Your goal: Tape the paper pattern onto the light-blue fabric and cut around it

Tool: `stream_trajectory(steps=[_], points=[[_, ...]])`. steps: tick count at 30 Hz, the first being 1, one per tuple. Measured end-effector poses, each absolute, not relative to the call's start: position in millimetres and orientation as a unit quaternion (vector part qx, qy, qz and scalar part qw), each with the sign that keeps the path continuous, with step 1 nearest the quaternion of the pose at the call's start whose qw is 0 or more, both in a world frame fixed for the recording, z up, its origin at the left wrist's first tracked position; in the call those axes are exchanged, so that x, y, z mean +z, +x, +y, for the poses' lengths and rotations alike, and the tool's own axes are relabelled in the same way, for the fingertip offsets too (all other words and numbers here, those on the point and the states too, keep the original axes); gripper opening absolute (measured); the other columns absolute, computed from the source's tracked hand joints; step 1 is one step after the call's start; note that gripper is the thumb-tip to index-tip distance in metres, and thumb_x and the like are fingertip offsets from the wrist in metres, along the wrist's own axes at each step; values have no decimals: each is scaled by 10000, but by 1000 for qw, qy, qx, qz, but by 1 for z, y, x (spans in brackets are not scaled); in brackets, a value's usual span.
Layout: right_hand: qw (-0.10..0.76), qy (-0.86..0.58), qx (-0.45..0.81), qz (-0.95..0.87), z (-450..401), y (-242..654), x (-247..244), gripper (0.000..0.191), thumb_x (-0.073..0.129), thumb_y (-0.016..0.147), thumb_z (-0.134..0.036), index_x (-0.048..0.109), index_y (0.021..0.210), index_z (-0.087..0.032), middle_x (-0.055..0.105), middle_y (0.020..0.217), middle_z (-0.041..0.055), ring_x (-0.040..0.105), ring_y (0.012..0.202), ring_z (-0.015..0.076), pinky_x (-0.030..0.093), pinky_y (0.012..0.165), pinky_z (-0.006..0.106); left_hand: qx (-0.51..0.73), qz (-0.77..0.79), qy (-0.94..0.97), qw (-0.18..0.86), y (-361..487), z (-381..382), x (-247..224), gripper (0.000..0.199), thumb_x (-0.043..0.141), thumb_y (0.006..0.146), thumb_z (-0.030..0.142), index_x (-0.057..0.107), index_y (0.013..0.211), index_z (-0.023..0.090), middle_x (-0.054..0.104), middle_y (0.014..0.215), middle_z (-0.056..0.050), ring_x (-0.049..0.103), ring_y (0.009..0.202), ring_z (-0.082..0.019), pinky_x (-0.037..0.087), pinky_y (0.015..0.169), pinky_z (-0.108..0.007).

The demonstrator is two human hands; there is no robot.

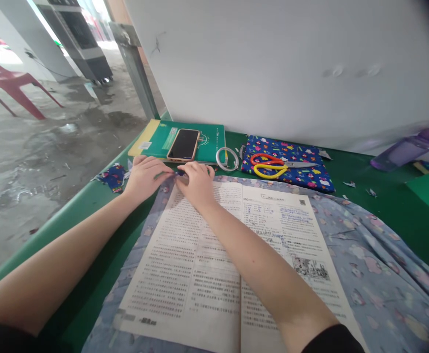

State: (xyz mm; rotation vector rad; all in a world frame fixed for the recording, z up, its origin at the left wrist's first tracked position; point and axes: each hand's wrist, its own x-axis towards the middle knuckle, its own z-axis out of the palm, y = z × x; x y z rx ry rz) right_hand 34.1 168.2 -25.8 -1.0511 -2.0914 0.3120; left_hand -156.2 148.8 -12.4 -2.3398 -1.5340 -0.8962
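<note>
An open printed book (pixel 214 274) with handwriting on its right page lies on a thin grey-blue patterned sheet (pixel 369 245). At the book's far left corner, my left hand (pixel 148 177) is closed, its fingertips pinching at the sheet's edge. Close beside it, my right hand (pixel 197 184) is also closed, thumb and fingers pressed together at the same corner. A small dark bit shows between the hands, too small to name. My right forearm crosses above the pages and covers part of them.
Beyond my hands lie a phone (pixel 184 144) on a green book (pixel 214 132), a ring-shaped roll (pixel 227 159), and scissors (pixel 269 170) on a blue patterned packet (pixel 310 184). Scraps (pixel 111 177) sit left; a purple bottle (pixel 401 151) leans right. A white wall (pixel 273 63) rises behind.
</note>
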Motion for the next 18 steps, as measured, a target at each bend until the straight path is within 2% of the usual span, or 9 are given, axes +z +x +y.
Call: stream_trajectory(steps=[4,11,18], points=[[377,-401,82,-831,167,33,-26,165,547,912,-266,655,1036,-256,663,1072,17,531,1072,203,174,1079,433,-274,-492,-814,142,-152,145,-12,191,509,940,338,674,900,251,715,923,-8,623,890,-198,367,896,-412],[373,-384,51,-843,164,35,-20,194,490,927,-201,653,1020,-251,680,1050,17,528,1093,197,99,1132,437,-270,-487,-812,173,-152,143,-14,112,563,904,305,673,892,283,722,966,-10,640,920,-216,365,912,-434],[387,-397,68,-829,168,34,-25,172,512,936,-242,682,953,-251,690,990,-4,537,1044,192,119,1107,446,-275,-493,-807,172,-154,143,-12,159,540,922,330,686,931,268,717,963,-7,625,946,-204,390,913,-432]])
